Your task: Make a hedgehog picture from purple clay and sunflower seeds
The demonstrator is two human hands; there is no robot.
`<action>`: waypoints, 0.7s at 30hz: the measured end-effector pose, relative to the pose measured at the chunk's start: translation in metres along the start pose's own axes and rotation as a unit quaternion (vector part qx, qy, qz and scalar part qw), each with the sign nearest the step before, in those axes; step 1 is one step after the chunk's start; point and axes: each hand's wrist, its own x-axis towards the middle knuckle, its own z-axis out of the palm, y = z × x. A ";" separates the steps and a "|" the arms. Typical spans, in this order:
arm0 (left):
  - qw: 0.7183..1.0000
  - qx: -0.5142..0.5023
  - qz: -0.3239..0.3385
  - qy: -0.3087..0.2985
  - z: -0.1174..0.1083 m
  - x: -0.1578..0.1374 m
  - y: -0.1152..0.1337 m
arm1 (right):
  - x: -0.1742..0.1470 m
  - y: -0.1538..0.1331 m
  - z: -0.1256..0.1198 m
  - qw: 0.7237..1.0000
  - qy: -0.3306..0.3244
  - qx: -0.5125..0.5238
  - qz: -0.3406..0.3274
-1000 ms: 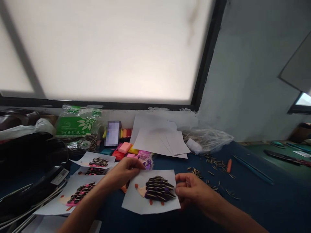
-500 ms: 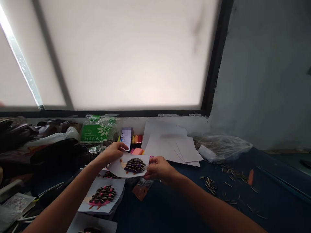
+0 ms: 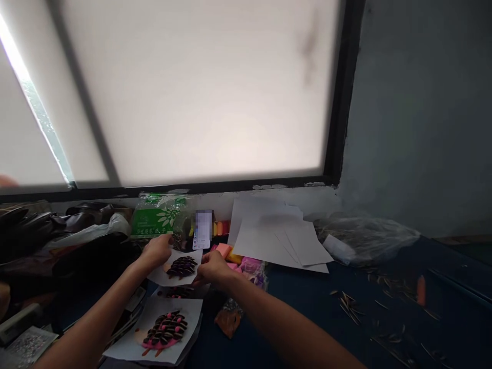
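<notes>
Between my two hands is a white paper card (image 3: 159, 277) bearing a hedgehog figure (image 3: 182, 267) made of striped sunflower seeds over a purple base. My left hand (image 3: 158, 250) pinches its upper left edge. On the right edge, my right hand (image 3: 212, 268) grips it with thumb and fingers. Just below and nearer to me lies a similar card (image 3: 191, 309), with a seed hedgehog dotted with pink balls, on top of other sheets. Another seed-covered card (image 3: 192, 292) shows partly beneath the held one.
White paper sheets (image 3: 269, 236) lie against the wall. A green seed bag (image 3: 154, 218), a phone (image 3: 202, 230) and coloured clay packs (image 3: 234, 256) stand behind my hands. Loose sunflower seeds (image 3: 349, 307), an orange stick (image 3: 421, 291) and a clear plastic bag (image 3: 369, 236) are on the right.
Both hands have carried the purple hedgehog card left and slightly down, over the cards on the left. The view has shifted a little, so the tabletop things appear lower.
</notes>
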 end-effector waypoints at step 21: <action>0.963 -0.025 0.270 -0.007 0.082 -0.113 0.165 | -0.139 0.060 -0.087 0.876 0.180 -0.424 -0.142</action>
